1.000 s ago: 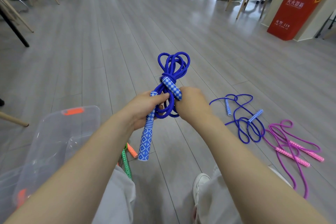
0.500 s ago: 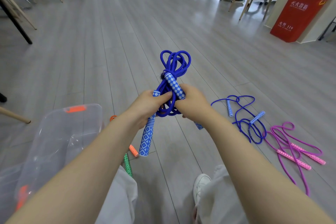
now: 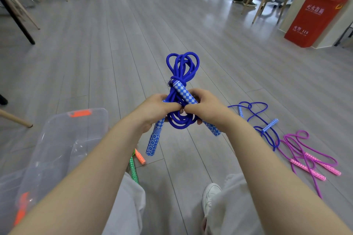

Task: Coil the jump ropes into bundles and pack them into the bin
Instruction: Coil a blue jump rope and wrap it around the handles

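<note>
**Tying off the blue bundle**

Both hands are on it: left hand [image 3: 152,112] and right hand [image 3: 204,108] pinch the coiled blue jump rope [image 3: 182,74] mid-air, nearly bundled. Waiting on the floor: another blue rope [image 3: 256,120] and a purple rope [image 3: 305,158], uncoiled. Clear bin [image 3: 57,139] sits left.

Grey wood-plank floor [image 3: 118,47], boards running away from the viewer. On it, at lower left, stood a clear plastic bin [image 3: 57,145] with orange latches. Just beside the bin's right edge lay an orange handle [image 3: 140,159] and a green handle [image 3: 133,170], partly hidden by an arm and a trouser leg. To the right lay a loose blue jump rope [image 3: 257,118] with checked handles; next to it, nearer the right edge, lay a loose pink-purple jump rope [image 3: 309,160]. A white shoe [image 3: 210,194] rested on the boards at bottom centre. A red box [image 3: 315,19] stood at far right.
</note>
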